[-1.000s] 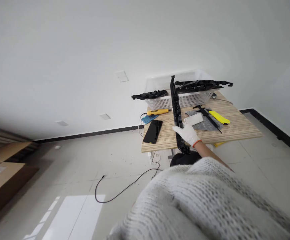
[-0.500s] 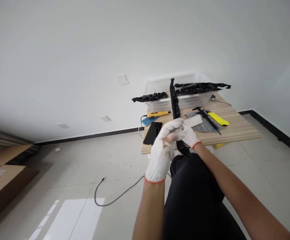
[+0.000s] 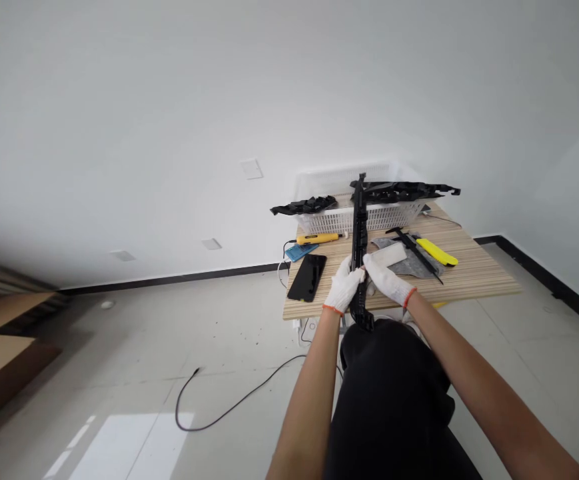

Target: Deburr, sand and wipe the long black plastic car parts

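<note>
A long black plastic bracket (image 3: 360, 230) stands lengthwise in front of me, its near end close to my knee and its far end reaching over the basket's front wall. My left hand (image 3: 343, 285), in a white knitted glove with an orange cuff, grips it from the left. From the right, my right hand (image 3: 388, 280) in a matching glove closes its fingers on the bracket's middle. Just beyond the right hand lies a white rectangular piece (image 3: 390, 255) on a grey cloth (image 3: 412, 265). Black calipers (image 3: 416, 250) rest across that cloth.
More black brackets (image 3: 399, 191) lie across a white plastic basket (image 3: 314, 221) at the back of the wooden table (image 3: 484, 283). A yellow-handled tool (image 3: 318, 238), blue card (image 3: 300, 251) and black phone (image 3: 308, 277) are left; a yellow knife (image 3: 436, 253) is right. A cable (image 3: 239, 402) crosses the floor.
My hands have come down and spread to either side of the bracket; before, they were together and blurred over it. The bracket has shifted slightly right and now stands straighter.
</note>
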Tool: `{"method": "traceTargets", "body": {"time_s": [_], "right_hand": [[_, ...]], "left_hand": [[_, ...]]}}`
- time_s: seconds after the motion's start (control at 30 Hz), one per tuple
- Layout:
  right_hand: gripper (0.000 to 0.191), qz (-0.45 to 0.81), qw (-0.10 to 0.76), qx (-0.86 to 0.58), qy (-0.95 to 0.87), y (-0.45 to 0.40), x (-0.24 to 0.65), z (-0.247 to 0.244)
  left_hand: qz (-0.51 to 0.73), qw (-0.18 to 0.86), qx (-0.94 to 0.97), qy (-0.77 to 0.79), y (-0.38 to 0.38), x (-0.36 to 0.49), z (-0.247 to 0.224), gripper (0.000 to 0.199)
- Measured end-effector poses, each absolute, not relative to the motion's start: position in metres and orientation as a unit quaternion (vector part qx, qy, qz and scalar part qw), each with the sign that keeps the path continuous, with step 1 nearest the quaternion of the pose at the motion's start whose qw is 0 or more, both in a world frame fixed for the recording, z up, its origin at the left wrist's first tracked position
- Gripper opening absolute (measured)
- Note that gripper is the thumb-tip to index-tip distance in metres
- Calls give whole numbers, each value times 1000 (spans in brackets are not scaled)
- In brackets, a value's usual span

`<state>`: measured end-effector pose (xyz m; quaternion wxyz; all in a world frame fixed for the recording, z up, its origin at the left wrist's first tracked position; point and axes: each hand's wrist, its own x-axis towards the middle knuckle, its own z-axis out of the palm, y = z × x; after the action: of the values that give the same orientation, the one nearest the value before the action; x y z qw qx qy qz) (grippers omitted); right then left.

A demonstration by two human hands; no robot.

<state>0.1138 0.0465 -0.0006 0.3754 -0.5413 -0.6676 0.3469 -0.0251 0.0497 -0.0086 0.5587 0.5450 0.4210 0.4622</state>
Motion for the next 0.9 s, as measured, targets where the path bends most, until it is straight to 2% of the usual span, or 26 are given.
{"method": "traceTargets", "body": {"time_s": [0.13,0.23,0.3,0.37,0.43,0.5,0.63,0.73,0.83,0.9], "right_hand": [[61,348,261,-584,-686,36,128,35],[50,182,280,-676,-657,38,151,58],[57,73,251,-762,-592,46,168,62],[73,37,164,-807,-566,56,181,57],[76,56,83,-810,-578,64,187,47],[72,70,52,-802,-591,68,188,39],[67,64,52,-779,-621,65,183,33],[68,79,23,-764,-639,64,180,35],[67,114,6,-758,-642,65,182,39],[63,136,36,-756,-639,62,183,41]], "left_hand": [[456,523,555,459,47,-29,-6,17],[494,544,503,456,48,-25,-6,14],[519,583,452,432,51,-21,-8,17],[524,599,431,425,54,-17,-10,23],[526,583,436,440,55,-14,-12,26],[528,557,447,461,53,-12,-12,25],[511,484,489,515,44,-10,-7,21],[507,477,501,514,39,-10,-2,21],[523,515,492,469,40,-9,-3,31],[530,528,483,455,42,-6,-6,42]]}}
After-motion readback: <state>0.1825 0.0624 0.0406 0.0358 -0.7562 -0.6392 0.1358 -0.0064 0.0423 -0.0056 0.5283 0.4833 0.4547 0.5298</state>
